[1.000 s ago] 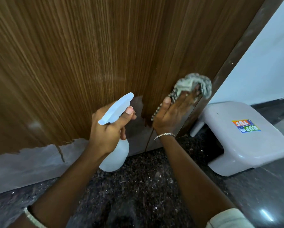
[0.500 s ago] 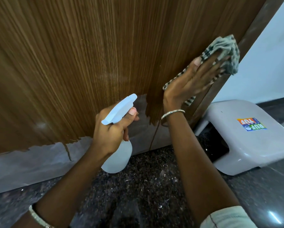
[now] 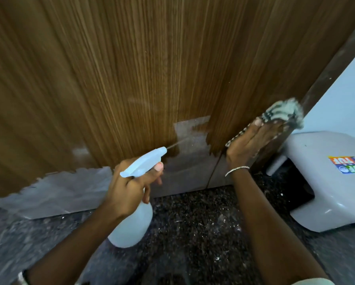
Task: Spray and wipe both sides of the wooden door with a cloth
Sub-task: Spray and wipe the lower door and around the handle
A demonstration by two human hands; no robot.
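Observation:
The brown wooden door (image 3: 131,68) fills the upper view, with a torn grey film along its bottom edge. My left hand (image 3: 129,186) grips a pale blue spray bottle (image 3: 135,221) at its neck, nozzle aimed at the lower door, and a thin jet streams from the nozzle. My right hand (image 3: 252,140) presses a checked grey-and-white cloth (image 3: 281,114) flat against the door near its right edge, fingers straight. The cloth is bunched past my fingertips.
A grey plastic stool (image 3: 324,182) with a coloured sticker stands on the floor right of the door. The dark door frame (image 3: 326,79) and a pale wall (image 3: 347,99) lie to the right. The floor is dark speckled stone (image 3: 193,233).
My right hand slid the cloth up the door's right edge, then back down. My left hand has squeezed the trigger and a jet now leaves the nozzle.

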